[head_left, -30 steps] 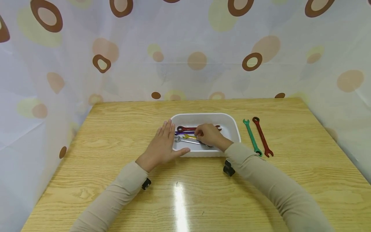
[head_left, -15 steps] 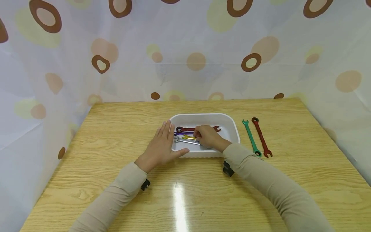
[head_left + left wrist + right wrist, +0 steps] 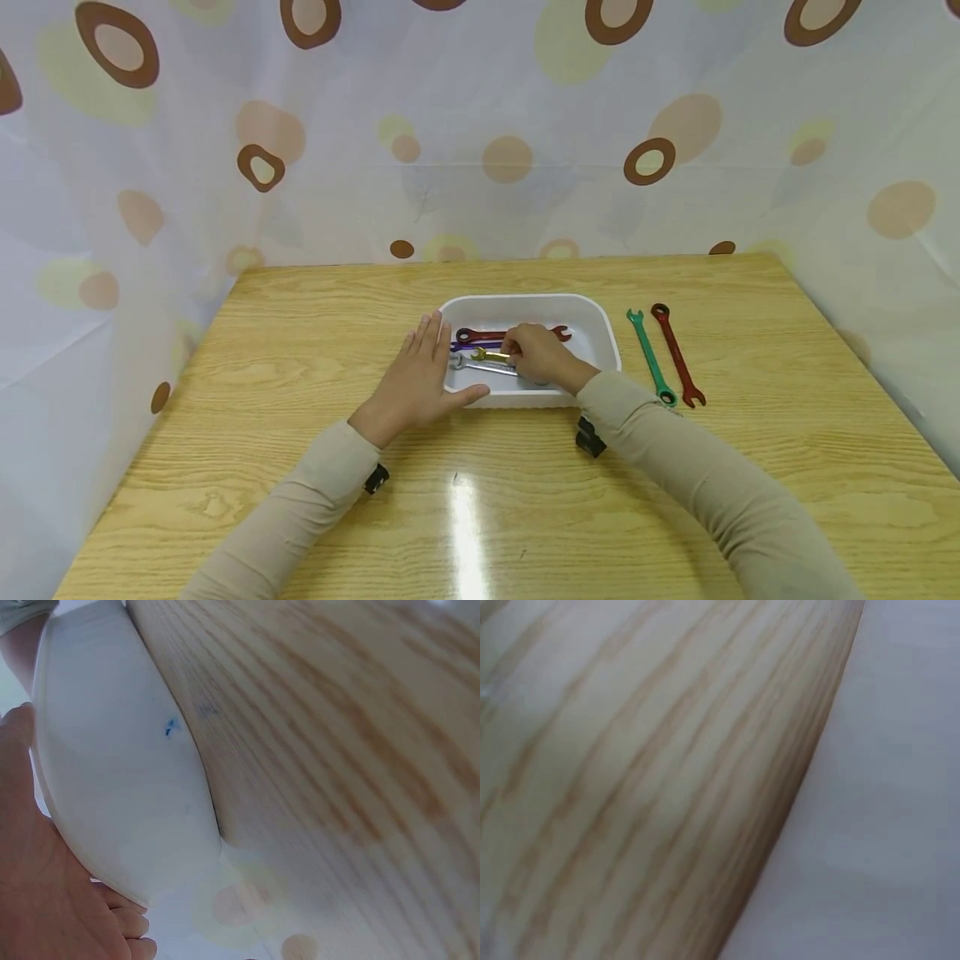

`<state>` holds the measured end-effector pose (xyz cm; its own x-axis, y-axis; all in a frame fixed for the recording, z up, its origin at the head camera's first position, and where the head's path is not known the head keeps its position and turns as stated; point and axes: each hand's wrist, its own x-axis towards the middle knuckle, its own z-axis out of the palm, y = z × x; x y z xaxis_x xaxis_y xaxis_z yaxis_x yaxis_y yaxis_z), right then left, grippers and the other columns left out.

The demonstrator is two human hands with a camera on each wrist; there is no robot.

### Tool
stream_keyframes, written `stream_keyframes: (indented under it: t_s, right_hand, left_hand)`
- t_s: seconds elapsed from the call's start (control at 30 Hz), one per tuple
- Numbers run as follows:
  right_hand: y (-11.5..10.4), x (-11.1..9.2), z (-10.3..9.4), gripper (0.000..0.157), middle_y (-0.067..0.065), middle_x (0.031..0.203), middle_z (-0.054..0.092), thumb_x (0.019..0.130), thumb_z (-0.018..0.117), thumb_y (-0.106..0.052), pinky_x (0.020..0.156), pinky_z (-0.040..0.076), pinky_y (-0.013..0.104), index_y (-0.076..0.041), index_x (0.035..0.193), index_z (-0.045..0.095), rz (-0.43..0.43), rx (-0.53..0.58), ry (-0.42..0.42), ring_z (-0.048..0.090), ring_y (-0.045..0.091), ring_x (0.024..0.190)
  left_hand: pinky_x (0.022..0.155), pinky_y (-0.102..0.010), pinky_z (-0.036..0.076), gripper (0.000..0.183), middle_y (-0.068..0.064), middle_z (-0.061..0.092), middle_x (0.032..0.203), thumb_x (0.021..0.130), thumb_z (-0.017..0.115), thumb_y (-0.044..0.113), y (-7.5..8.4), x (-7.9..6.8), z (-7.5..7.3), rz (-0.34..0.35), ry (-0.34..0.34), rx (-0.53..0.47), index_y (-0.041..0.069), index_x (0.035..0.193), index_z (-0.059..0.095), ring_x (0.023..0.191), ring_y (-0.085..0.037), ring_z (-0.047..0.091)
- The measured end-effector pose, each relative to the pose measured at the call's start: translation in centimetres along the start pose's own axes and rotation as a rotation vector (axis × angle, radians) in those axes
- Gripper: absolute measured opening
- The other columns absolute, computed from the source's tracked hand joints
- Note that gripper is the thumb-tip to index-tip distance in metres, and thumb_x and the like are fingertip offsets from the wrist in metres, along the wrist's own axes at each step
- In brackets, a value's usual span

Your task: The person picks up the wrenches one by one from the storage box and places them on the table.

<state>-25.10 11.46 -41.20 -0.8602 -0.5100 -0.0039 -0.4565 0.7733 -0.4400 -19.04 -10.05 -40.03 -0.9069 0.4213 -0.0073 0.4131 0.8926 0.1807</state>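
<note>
the left hand (image 3: 416, 383), fingers straight and thumb spread, braces the tray (image 3: 525, 400) at its left end, which should stop it sliding. the right hand (image 3: 542, 352), fingers curled, seems to pinch the yellow wrench (image 3: 489, 356) inside the tray, so any move is best made straight up or down, without dragging the silver wrench (image 3: 489, 367) or purple wrench (image 3: 477, 345) lying beside it in the tray.

Can't see the right end of the yellow wrench (image 3: 489, 357) or the purple wrench (image 3: 477, 345), the right hand (image 3: 546, 353) is in the way. It blocks the middle of the tray's (image 3: 525, 400) red wrench (image 3: 491, 335) too. Both sleeves (image 3: 712, 471) get chopped by the head view's bottom edge.
</note>
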Motion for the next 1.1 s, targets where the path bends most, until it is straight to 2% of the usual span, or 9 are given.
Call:
stream_keyframes:
  t_s: [0.43, 0.63, 0.87, 1.1]
  right_hand:
    - [0.0, -0.1, -0.4, 0.008, 0.005, 0.081, 0.065, 0.087, 0.064, -0.002, 0.070, 0.047, 0.033, -0.003, 0.093, 0.069, 0.027, 0.073, -0.013, 0.057, 0.017, 0.074]
    - [0.0, 0.1, -0.4, 0.009, 0.005, 0.081, 0.066, 0.087, 0.062, -0.001, 0.071, 0.048, 0.034, -0.002, 0.092, 0.070, 0.030, 0.095, -0.010, 0.058, 0.017, 0.075]
    - [0.1, -0.1, -0.8, 0.010, 0.007, 0.082, 0.066, 0.086, 0.061, 0.000, 0.071, 0.048, 0.033, -0.001, 0.092, 0.069, 0.009, 0.142, 0.026, 0.057, 0.017, 0.075]
    - [0.2, 0.0, -1.4, 0.011, 0.010, 0.088, 0.068, 0.088, 0.062, 0.000, 0.078, 0.051, 0.037, 0.000, 0.095, 0.069, 0.018, 0.188, 0.064, 0.062, 0.021, 0.082]
  left_hand:
    - [0.118, -0.046, 0.012, 0.108, -0.022, -0.001, 0.159, 0.086, 0.039, 0.076, -0.1, -0.1, 0.0, 0.006, 0.027, 0.005, -0.005, 0.151, 0.010, 0.147, -0.036, 0.003]
    - [0.118, -0.046, 0.011, 0.109, -0.022, -0.002, 0.158, 0.086, 0.040, 0.076, -0.1, -0.2, -0.1, 0.006, 0.021, -0.003, -0.005, 0.151, 0.009, 0.147, -0.035, 0.001]
    - [0.118, -0.046, 0.011, 0.110, -0.022, -0.002, 0.158, 0.085, 0.038, 0.077, -0.1, -0.1, -0.1, 0.006, 0.016, -0.010, -0.006, 0.150, 0.007, 0.147, -0.034, 0.001]
    - [0.118, -0.046, 0.011, 0.112, -0.021, -0.003, 0.159, 0.084, 0.036, 0.079, -0.2, -0.1, 0.1, 0.009, 0.017, -0.018, -0.007, 0.150, 0.009, 0.147, -0.033, 0.000]
